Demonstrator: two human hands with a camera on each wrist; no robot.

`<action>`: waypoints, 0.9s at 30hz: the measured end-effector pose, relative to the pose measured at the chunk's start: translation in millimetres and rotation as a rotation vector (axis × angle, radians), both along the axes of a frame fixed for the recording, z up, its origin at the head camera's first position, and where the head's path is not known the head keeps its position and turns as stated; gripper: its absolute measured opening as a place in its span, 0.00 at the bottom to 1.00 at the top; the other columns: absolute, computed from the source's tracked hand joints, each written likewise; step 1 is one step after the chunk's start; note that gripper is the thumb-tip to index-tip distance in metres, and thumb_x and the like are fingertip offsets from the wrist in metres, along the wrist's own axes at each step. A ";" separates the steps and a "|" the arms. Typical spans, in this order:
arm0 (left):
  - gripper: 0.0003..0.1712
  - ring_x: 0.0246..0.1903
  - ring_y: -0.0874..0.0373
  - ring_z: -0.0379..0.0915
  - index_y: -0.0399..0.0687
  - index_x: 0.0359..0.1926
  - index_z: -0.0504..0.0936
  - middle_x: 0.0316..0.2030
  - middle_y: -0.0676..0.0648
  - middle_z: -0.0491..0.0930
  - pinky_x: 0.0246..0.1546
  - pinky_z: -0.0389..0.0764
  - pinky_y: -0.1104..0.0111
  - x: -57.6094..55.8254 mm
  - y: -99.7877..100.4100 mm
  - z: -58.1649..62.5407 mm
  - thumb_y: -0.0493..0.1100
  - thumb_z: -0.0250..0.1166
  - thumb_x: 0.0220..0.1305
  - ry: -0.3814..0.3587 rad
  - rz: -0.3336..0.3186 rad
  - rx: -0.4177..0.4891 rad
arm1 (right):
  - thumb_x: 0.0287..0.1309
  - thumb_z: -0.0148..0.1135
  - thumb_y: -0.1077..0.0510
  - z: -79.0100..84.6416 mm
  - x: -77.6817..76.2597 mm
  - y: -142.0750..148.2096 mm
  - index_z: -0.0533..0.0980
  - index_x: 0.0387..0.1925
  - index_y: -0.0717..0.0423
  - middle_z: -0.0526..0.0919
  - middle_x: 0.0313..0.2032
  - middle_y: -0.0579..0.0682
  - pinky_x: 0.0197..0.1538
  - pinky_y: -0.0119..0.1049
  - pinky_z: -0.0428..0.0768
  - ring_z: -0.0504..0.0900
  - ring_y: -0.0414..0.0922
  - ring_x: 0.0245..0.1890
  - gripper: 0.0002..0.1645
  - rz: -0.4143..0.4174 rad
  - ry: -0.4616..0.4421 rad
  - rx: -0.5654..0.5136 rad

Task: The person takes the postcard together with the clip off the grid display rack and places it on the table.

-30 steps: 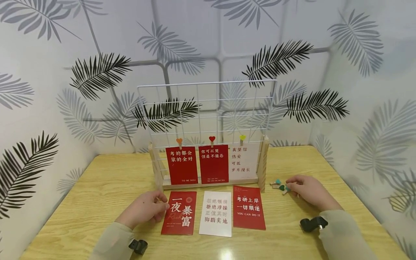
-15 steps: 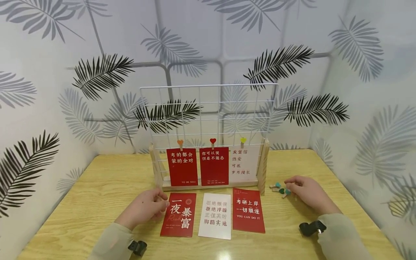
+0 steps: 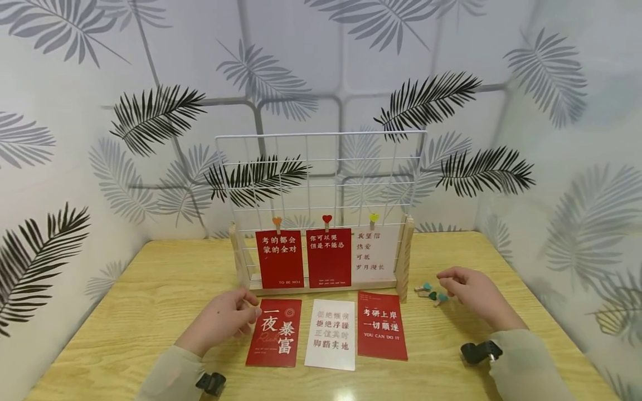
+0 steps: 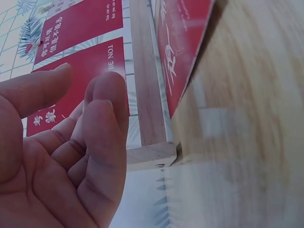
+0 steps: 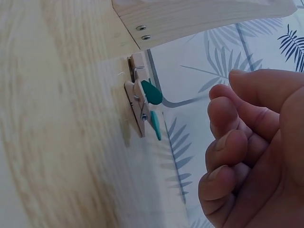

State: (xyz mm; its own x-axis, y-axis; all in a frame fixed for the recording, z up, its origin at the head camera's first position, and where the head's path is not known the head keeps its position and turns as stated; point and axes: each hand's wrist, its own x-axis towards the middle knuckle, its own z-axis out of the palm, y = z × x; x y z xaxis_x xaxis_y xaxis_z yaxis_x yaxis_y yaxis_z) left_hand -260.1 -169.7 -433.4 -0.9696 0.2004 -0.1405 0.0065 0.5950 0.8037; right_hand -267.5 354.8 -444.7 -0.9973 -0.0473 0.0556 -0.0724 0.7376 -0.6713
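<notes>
My left hand (image 3: 220,320) hovers beside the left edge of a red card (image 3: 275,333) lying on the table. Its fingers bend loosely, and the left wrist view shows nothing between them. To the right, my right hand (image 3: 471,292) hangs near several small wooden clothespins (image 3: 432,294) with teal and green hearts. In the right wrist view the clothespins (image 5: 140,97) lie apart from my loosely curled, empty fingers. A white card (image 3: 331,334) and another red card (image 3: 382,326) lie in the same row.
Behind the row stands a white wire grid (image 3: 321,161) on a wooden base (image 3: 326,289). Two red cards (image 3: 280,259) and a white card (image 3: 376,253) hang on it from heart clothespins (image 3: 327,220). Leaf-patterned walls surround the wooden table (image 3: 175,267).
My right hand has drawn slightly up and away from the clothespins, leaving a gap. My left hand stays nearly in place. The head view has tilted a little.
</notes>
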 end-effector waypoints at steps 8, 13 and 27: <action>0.11 0.28 0.54 0.80 0.46 0.49 0.79 0.30 0.46 0.81 0.30 0.82 0.62 1.6 4.3 9.0 0.44 0.66 0.70 0.049 0.016 -0.020 | 0.74 0.55 0.41 9.5 2.6 -3.2 0.77 0.60 0.55 0.83 0.39 0.54 0.33 0.42 0.74 0.78 0.51 0.35 0.27 0.004 0.048 -0.025; 0.13 0.28 0.54 0.79 0.45 0.51 0.79 0.31 0.45 0.81 0.31 0.82 0.62 2.0 9.2 13.7 0.44 0.67 0.69 0.069 0.015 -0.023 | 0.74 0.56 0.44 13.4 4.5 -12.3 0.78 0.59 0.54 0.82 0.35 0.53 0.31 0.41 0.71 0.75 0.49 0.31 0.23 0.006 0.081 -0.017; 0.09 0.25 0.55 0.75 0.49 0.47 0.80 0.29 0.47 0.80 0.27 0.78 0.63 5.0 26.8 21.5 0.42 0.67 0.67 0.175 -0.021 -0.058 | 0.72 0.59 0.46 27.0 9.1 -32.8 0.81 0.53 0.50 0.81 0.31 0.53 0.28 0.40 0.73 0.76 0.47 0.29 0.17 0.048 0.155 -0.011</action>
State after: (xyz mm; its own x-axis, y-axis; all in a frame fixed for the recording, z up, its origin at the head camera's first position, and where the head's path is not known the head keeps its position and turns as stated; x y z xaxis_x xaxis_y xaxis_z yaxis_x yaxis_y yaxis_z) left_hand -255.1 -143.0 -411.9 -0.9759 0.2177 0.0182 0.1564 0.6384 0.7537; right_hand -258.5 321.9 -417.7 -0.9734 -0.0930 0.2092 -0.2104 0.7235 -0.6575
